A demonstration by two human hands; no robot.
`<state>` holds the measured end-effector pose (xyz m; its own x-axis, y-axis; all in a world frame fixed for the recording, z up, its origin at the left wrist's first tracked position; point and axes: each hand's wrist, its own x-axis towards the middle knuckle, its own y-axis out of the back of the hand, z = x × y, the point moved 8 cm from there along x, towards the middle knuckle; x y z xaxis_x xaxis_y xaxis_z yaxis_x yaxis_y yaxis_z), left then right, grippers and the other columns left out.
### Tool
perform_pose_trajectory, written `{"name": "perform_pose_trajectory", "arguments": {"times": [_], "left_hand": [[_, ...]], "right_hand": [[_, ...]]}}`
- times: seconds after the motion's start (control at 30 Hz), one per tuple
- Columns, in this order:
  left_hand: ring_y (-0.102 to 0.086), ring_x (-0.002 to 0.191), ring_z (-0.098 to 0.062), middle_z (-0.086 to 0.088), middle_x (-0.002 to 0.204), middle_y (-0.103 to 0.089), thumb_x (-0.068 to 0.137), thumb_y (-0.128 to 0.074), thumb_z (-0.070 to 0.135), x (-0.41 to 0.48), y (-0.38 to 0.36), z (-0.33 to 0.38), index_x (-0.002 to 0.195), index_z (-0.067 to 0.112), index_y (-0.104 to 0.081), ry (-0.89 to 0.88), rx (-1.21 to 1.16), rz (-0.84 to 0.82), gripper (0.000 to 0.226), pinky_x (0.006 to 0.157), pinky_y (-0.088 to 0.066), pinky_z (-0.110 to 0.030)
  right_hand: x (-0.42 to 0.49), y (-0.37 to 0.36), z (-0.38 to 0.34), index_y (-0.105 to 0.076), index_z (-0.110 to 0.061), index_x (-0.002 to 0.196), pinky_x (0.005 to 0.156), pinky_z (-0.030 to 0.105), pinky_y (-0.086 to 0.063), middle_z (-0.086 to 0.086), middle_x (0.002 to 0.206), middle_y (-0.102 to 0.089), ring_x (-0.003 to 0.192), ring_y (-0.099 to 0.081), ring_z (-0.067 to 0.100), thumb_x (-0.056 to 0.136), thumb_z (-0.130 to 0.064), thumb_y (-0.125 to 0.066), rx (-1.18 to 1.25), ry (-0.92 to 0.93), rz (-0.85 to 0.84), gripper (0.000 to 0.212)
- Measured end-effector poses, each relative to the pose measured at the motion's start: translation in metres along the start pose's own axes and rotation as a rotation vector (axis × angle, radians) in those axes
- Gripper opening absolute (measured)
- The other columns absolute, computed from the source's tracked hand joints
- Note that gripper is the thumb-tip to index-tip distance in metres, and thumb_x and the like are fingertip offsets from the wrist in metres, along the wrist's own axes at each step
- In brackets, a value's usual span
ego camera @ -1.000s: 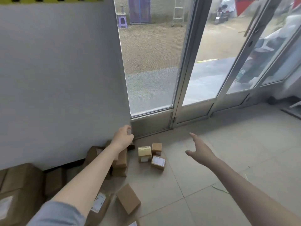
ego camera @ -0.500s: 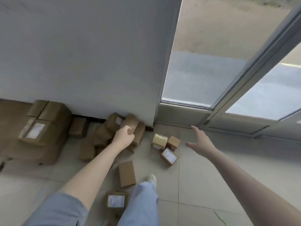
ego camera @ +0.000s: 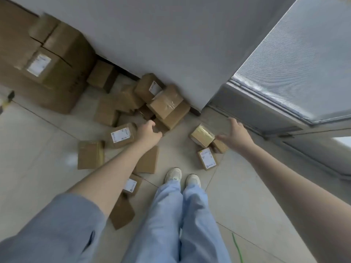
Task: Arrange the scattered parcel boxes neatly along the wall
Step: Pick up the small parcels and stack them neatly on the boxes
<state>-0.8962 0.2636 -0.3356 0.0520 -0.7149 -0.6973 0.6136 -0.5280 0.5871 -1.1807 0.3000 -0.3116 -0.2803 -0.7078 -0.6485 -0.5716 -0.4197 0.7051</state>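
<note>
Brown parcel boxes lie scattered on the tiled floor below a white wall. A jumbled pile leans against the wall's corner. My left hand hangs at the pile's front edge with fingers curled and nothing visible in them. It is beside a labelled box. My right hand is open, fingers spread, just right of a gold-taped box and over a small box. Another labelled box lies in front of these. More boxes lie under my left arm.
Large cartons stand against the wall at the left. A glass door and its metal frame fill the right. My shoes stand between the box groups. Two boxes lie by my left leg. A green strand lies at lower right.
The view has tipped down from the door to the floor and moved closer. Both hands have dropped toward the boxes, the left to the pile, the right to the gold-taped box.
</note>
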Motion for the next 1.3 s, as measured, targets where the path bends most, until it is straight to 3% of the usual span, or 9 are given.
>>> {"name": "perform_pose_trajectory", "arguments": {"times": [0.23, 0.43, 0.57, 0.63, 0.73, 0.87, 1.03, 1.17, 1.3], "left_hand": [[-0.046, 0.126, -0.031, -0.013, 0.141, -0.042, 0.086, -0.065, 0.031, 0.109, -0.120, -0.142, 0.145, 0.012, -0.030, 0.350, -0.036, 0.016, 0.071, 0.099, -0.043, -0.038], [-0.029, 0.138, -0.035, -0.016, 0.153, -0.021, 0.076, -0.074, 0.047, 0.227, -0.213, -0.229, 0.152, 0.019, -0.009, 0.481, 0.062, 0.026, 0.103, 0.109, -0.034, -0.046], [-0.008, 0.145, -0.036, -0.018, 0.158, -0.004, 0.070, -0.077, 0.052, 0.302, -0.270, -0.265, 0.152, 0.023, 0.006, 0.500, 0.129, -0.001, 0.120, 0.113, -0.021, -0.050], [0.001, 0.145, -0.038, -0.019, 0.157, 0.007, 0.063, -0.080, 0.055, 0.330, -0.295, -0.285, 0.150, 0.030, 0.014, 0.527, 0.170, -0.061, 0.131, 0.113, -0.017, -0.054], [0.015, 0.143, -0.041, -0.023, 0.153, 0.022, 0.058, -0.082, 0.058, 0.350, -0.320, -0.307, 0.147, 0.037, 0.019, 0.554, 0.296, -0.118, 0.135, 0.110, -0.017, -0.063], [0.009, 0.144, -0.035, -0.021, 0.155, 0.013, 0.056, -0.079, 0.063, 0.355, -0.313, -0.328, 0.147, 0.043, 0.007, 0.516, 0.246, 0.028, 0.126, 0.108, -0.020, -0.058], [0.012, 0.145, -0.034, -0.018, 0.154, 0.024, 0.041, -0.072, 0.080, 0.357, -0.297, -0.347, 0.141, 0.051, 0.021, 0.518, 0.268, -0.051, 0.139, 0.110, -0.012, -0.063], [0.011, 0.144, -0.039, -0.023, 0.152, 0.021, 0.052, -0.078, 0.068, 0.359, -0.299, -0.340, 0.146, 0.046, 0.005, 0.486, 0.263, -0.023, 0.127, 0.113, -0.003, -0.059], [-0.006, 0.141, -0.043, -0.021, 0.152, 0.008, 0.052, -0.079, 0.065, 0.335, -0.307, -0.317, 0.144, 0.047, -0.005, 0.398, 0.203, -0.006, 0.119, 0.115, -0.013, -0.055]], "right_hand": [[0.145, -0.145, 0.069, -0.022, -0.018, 0.147, 0.095, 0.044, -0.042, 0.015, 0.134, -0.041, 0.124, -0.040, 0.033, 0.077, -0.040, -0.074, -0.169, -0.039, -0.144, 0.089], [0.277, -0.254, 0.113, -0.017, -0.022, 0.149, 0.100, 0.047, -0.038, 0.016, 0.140, -0.037, 0.129, -0.036, 0.035, 0.069, -0.052, -0.077, -0.321, -0.019, -0.153, 0.104], [0.347, -0.313, 0.126, 0.009, -0.025, 0.151, 0.111, 0.058, -0.018, 0.023, 0.156, 0.000, 0.144, -0.003, 0.040, 0.057, -0.061, -0.079, -0.424, -0.018, -0.057, 0.134], [0.369, -0.313, 0.127, 0.015, -0.026, 0.150, 0.112, 0.059, -0.007, 0.023, 0.156, 0.010, 0.145, 0.007, 0.039, 0.057, -0.065, -0.077, -0.462, -0.013, 0.075, 0.136], [0.390, -0.284, 0.130, -0.001, -0.036, 0.149, 0.114, 0.058, -0.012, 0.022, 0.154, -0.008, 0.142, -0.007, 0.040, 0.058, -0.065, -0.075, -0.484, 0.077, 0.195, 0.120], [0.406, -0.259, 0.144, 0.004, -0.050, 0.145, 0.112, 0.062, -0.016, 0.018, 0.151, -0.018, 0.141, -0.006, 0.040, 0.058, -0.068, -0.074, -0.555, 0.077, 0.028, 0.118], [0.400, -0.281, 0.119, 0.011, -0.046, 0.146, 0.108, 0.057, -0.023, 0.016, 0.143, -0.025, 0.133, -0.023, 0.038, 0.056, -0.069, -0.074, -0.600, 0.152, -0.010, 0.126], [0.380, -0.322, 0.087, 0.010, -0.042, 0.148, 0.100, 0.050, -0.030, 0.019, 0.135, -0.030, 0.122, -0.033, 0.038, 0.058, -0.066, -0.074, -0.665, 0.297, 0.066, 0.125], [0.360, -0.342, 0.075, 0.008, -0.040, 0.149, 0.099, 0.047, -0.031, 0.019, 0.136, -0.032, 0.122, -0.035, 0.037, 0.060, -0.062, -0.075, -0.606, 0.264, 0.001, 0.123]]}}
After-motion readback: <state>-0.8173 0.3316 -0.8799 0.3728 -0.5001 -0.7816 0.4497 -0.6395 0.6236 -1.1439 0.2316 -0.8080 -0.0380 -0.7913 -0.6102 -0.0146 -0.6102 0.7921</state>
